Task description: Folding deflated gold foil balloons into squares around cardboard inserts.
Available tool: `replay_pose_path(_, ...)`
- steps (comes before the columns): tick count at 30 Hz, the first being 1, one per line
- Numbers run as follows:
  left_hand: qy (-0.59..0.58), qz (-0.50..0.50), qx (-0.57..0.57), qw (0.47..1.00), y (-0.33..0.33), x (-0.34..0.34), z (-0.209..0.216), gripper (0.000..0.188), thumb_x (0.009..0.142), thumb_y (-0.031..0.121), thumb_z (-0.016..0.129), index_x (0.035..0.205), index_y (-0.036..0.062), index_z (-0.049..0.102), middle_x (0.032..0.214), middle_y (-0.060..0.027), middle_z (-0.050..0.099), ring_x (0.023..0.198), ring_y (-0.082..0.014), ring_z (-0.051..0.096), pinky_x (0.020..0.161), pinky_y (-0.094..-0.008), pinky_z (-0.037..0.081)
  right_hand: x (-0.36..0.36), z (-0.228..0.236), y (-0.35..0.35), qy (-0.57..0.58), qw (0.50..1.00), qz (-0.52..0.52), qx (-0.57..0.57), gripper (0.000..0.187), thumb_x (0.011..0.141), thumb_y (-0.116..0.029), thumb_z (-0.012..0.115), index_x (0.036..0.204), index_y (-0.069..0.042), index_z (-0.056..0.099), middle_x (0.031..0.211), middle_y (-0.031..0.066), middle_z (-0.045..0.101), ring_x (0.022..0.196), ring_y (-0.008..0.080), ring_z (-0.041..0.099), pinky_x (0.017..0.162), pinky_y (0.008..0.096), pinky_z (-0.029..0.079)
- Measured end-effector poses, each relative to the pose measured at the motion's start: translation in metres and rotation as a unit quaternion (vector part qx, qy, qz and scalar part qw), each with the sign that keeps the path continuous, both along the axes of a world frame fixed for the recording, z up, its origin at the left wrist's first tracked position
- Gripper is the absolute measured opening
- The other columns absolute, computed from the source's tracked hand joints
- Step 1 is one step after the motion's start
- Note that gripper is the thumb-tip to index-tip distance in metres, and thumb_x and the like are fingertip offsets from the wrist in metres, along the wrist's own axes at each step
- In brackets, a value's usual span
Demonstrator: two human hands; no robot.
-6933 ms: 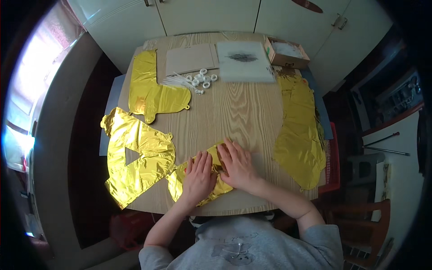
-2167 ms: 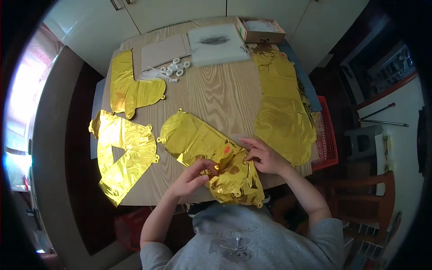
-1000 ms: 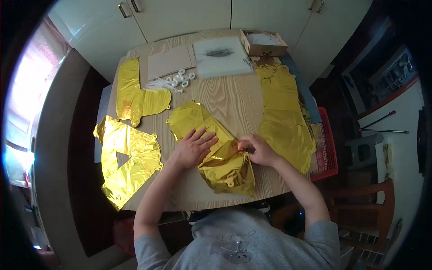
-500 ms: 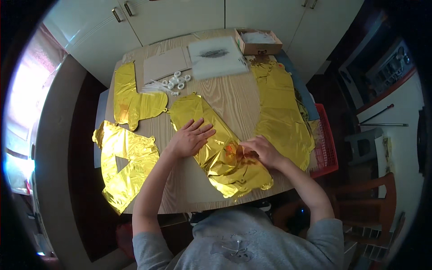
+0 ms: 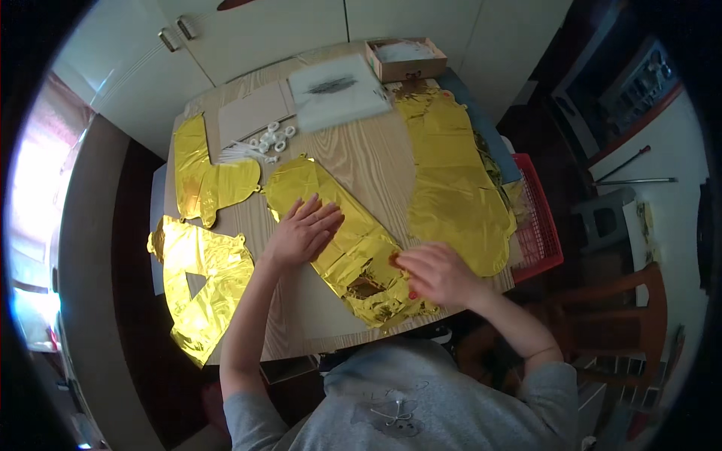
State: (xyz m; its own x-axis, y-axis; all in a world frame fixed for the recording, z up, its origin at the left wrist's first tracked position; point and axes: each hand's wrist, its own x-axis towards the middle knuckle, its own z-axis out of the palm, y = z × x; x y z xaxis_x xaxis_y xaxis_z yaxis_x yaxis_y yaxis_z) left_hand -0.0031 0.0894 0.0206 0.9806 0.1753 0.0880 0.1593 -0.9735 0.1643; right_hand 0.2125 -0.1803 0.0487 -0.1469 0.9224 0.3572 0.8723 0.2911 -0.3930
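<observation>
A flat, deflated gold foil balloon lies slantwise across the middle of the table, its near end creased and crumpled. My left hand is over its left edge, fingers stretched out and holding nothing. At the balloon's near right side is my right hand, fingers extended and thumb apart. Reddish reflections of the fingertips show in the foil beside it; whether the fingers touch the foil is unclear. Other flat gold foil balloons lie around: an angled one at the far left, one with a triangular hole at the near left, and a large one on the right.
White ribbon rolls and thin white sticks lie near a pale flat board. Behind them are a translucent plastic sheet and a cardboard box. A red basket stands past the table's right edge, near a wooden chair.
My right hand has moved slightly nearer, its fingers straightening from a curled pose. My left hand has tilted onto its edge. The balloon's near end looks flatter. The whole view has shifted slightly.
</observation>
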Motion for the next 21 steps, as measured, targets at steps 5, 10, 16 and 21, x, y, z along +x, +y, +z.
replay_pose_path(5,-0.067,0.013,-0.073,0.995,-0.049,0.015,0.016,0.049,0.092,0.026,0.056,0.138,0.0095,0.051,0.145,-0.0118,0.047,0.140,-0.0363,0.034,0.116,-0.0530,0.022,-0.037,-0.026,0.000,0.008,1.000,0.004,-0.015,0.041,0.081,-0.020,0.069,0.119,-0.005,0.063,0.125,0.0106,0.060,0.114,0.0256,0.058,0.102,0.0431,0.043)
replay_pose_path(10,-0.018,0.009,-0.041,0.999,-0.094,0.013,-0.003,0.061,0.090,0.039,0.060,0.142,0.0111,0.045,0.149,-0.0131,0.041,0.141,-0.0356,0.033,0.116,-0.0551,0.021,-0.031,-0.028,0.001,0.029,0.999,-0.016,-0.014,0.035,0.081,-0.017,0.069,0.113,-0.006,0.066,0.124,0.0093,0.061,0.117,0.0252,0.056,0.101,0.0409,0.042)
replay_pose_path(16,-0.014,0.014,-0.029,0.999,-0.097,0.012,-0.004,0.068,0.090,0.049,0.055,0.145,0.0115,0.042,0.151,-0.0128,0.038,0.142,-0.0355,0.030,0.116,-0.0570,0.017,0.010,-0.032,0.030,0.029,0.993,-0.110,0.014,0.025,0.082,-0.008,0.061,0.107,-0.004,0.068,0.117,0.0081,0.063,0.115,0.0258,0.056,0.096,0.0417,0.044)
replay_pose_path(21,-0.015,0.022,-0.016,1.000,-0.098,0.012,0.001,0.070,0.090,0.053,0.054,0.144,0.0103,0.042,0.150,-0.0134,0.039,0.141,-0.0363,0.031,0.115,-0.0575,0.018,0.017,-0.044,0.043,-0.017,0.992,-0.120,0.016,0.030,0.082,-0.007,0.059,0.110,-0.005,0.068,0.117,0.0061,0.064,0.118,0.0260,0.053,0.100,0.0422,0.042)
